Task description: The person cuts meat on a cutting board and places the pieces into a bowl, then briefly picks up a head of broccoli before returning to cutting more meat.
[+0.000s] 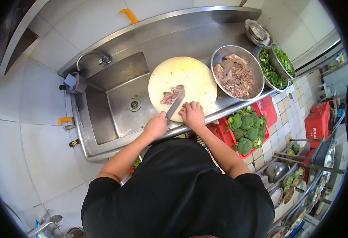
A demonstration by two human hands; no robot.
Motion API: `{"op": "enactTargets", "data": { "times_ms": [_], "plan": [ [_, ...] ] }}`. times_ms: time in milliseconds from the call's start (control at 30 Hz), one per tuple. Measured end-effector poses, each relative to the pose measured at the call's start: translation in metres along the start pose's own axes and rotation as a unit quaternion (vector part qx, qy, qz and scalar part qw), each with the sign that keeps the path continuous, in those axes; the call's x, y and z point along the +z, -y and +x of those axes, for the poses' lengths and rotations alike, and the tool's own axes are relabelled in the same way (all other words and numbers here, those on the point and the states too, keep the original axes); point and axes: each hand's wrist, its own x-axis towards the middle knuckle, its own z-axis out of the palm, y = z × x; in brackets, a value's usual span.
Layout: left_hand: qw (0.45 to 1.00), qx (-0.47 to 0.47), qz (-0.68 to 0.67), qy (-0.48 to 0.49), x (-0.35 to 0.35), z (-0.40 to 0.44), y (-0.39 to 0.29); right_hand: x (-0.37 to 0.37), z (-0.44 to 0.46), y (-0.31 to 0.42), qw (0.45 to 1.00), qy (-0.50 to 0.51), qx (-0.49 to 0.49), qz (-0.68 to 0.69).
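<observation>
Gripping one knife (176, 104): left hand (155, 126), fingers curled tight round the handle. Blade is flat grey metal, running forward-right from those fingers. Right hand (194, 115) is palm-down, fingers bent and slightly spread, tips on small meat scraps (184, 107); can't tell if they pinch any. One pile of chopped meat (169, 96), pink, wet-looking, sits ahead of the left fingers, along the blade's left side. All on one thick round board (182, 70), pale, smooth, lightly specked.

Edges: board's left edge laps the sink basin (120, 95), left of the left fingers; near edge is just behind the right fingers. Bare board lies beyond both hands, so room forward.

Counts: one round steel bowl (237, 50) ahead-right of the right fingers, holding coarse mince plus bigger slabs. Two metal containers of leafy greens (275, 75) past it. One red basket (222, 130) of bumpy broccoli (248, 131), right and nearer the body.
</observation>
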Motion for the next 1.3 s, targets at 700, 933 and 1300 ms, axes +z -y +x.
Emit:
{"op": "enactTargets", "data": {
  "times_ms": [700,933,1300],
  "plan": [
    [0.995,-0.090,0.040,-0.014,0.036,-0.032,-0.060,-0.018,0.019,-0.057,0.970,0.094,-0.162,0.156],
    [0.997,-0.055,0.051,-0.033,0.035,0.011,-0.065,-0.024,0.018,-0.058,0.966,0.058,-0.138,0.212],
    [0.995,-0.086,0.032,-0.039,0.050,0.005,-0.078,-0.010,0.017,-0.063,0.964,0.071,-0.118,0.227]
  ]
}}
